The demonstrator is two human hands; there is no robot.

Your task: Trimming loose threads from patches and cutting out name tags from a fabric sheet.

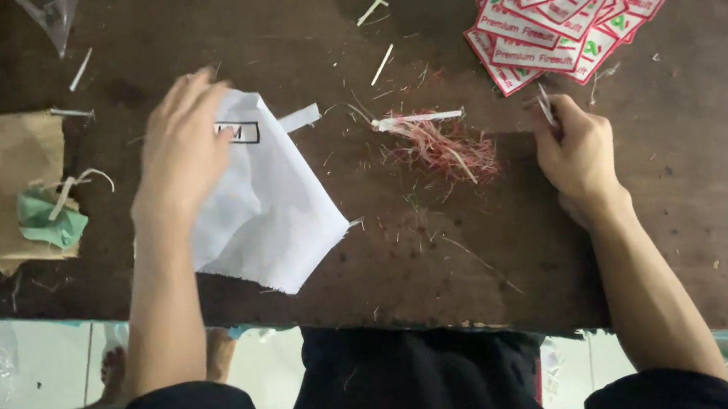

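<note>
Single head-worn view, looking steeply down from above the person's torso onto a dark wooden table (444, 250). The camera sits close, at arm's reach; the table's near edge and a strip of tiled floor (50, 363) cross the lower frame.

Your left hand (181, 148) lies palm down, fingers spread forward. Your right hand (575, 151) is curled closed, wrist bent, forearm angled inward.
</note>
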